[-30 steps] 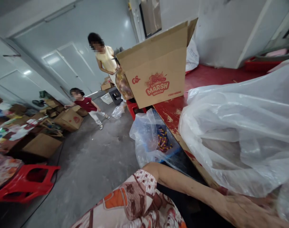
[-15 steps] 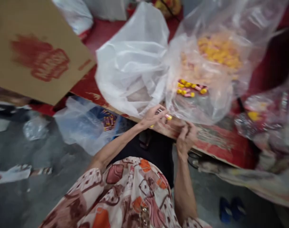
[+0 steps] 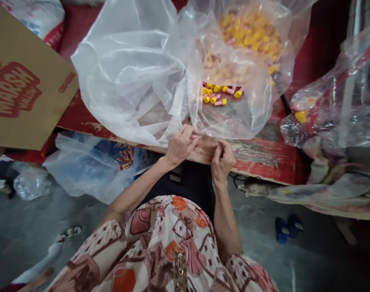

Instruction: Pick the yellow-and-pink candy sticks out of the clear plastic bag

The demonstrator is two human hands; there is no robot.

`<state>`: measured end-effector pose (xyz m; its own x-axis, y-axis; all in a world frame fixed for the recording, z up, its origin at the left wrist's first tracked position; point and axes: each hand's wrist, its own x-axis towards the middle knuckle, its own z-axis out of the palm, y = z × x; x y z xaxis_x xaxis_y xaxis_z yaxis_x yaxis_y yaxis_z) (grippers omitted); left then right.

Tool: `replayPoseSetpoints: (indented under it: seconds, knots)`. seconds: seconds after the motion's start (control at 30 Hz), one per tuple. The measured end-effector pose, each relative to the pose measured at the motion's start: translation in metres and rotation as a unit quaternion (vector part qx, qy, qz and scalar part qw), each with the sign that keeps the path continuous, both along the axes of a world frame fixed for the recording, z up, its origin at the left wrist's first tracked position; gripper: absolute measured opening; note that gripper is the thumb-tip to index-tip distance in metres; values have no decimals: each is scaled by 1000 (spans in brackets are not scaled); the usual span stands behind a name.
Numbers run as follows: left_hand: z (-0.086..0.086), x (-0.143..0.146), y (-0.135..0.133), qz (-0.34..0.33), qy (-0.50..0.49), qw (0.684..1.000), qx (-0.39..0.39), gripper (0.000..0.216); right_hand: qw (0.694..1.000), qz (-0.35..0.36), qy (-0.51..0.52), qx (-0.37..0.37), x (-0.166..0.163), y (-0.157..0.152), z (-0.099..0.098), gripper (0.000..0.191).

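Note:
My left hand (image 3: pixel 181 147) is closed at the table's front edge, and a bit of a small pink tube (image 3: pixel 193 137) shows between its fingers. To its right, my right hand (image 3: pixel 223 160) is pinched, thumb against forefinger; whatever it grips is hidden or too small to name. Just beyond both hands lies a clear plastic bag (image 3: pixel 245 125). Several small pink tubes with yellow caps (image 3: pixel 215 98) lie at its mouth, and a larger heap of yellow-capped tubes (image 3: pixel 251 34) shows through the plastic. A whitish plastic bag (image 3: pixel 127 61) spreads beyond my left hand.
A marshmallow carton (image 3: pixel 26 85) stands at the left of the worn red table (image 3: pixel 264 162). Below the edge hangs an open bag (image 3: pixel 84 162) with wrapped pieces (image 3: pixel 125 157). Clear plastic packaging (image 3: pixel 324 117) lies right; blue slippers (image 3: pixel 288 228) and another person's foot (image 3: pixel 71 232) are on the floor.
The view has shifted, so the table things sit further left. My fingers have closed more; the yellow-capped piece visible at my left fingertips no longer shows its cap.

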<state>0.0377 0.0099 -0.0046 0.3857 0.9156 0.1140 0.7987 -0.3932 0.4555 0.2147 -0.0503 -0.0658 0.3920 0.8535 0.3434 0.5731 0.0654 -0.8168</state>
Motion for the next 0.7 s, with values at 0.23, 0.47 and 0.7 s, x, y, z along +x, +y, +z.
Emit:
replayPoseSetpoints:
  seconds: [0.23, 0.47, 0.7]
  knots:
    - [-6, 14, -1, -50, -45, 997, 40, 18, 1000, 6, -26, -12, 1, 2, 1, 40]
    - [-7, 41, 2, -119, -18, 993, 19, 42, 998, -34, -38, -25, 3, -1, 6, 43]
    - [-4, 31, -2, -115, -40, 992, 41, 29, 996, -55, -64, -40, 4, 1, 5, 40]
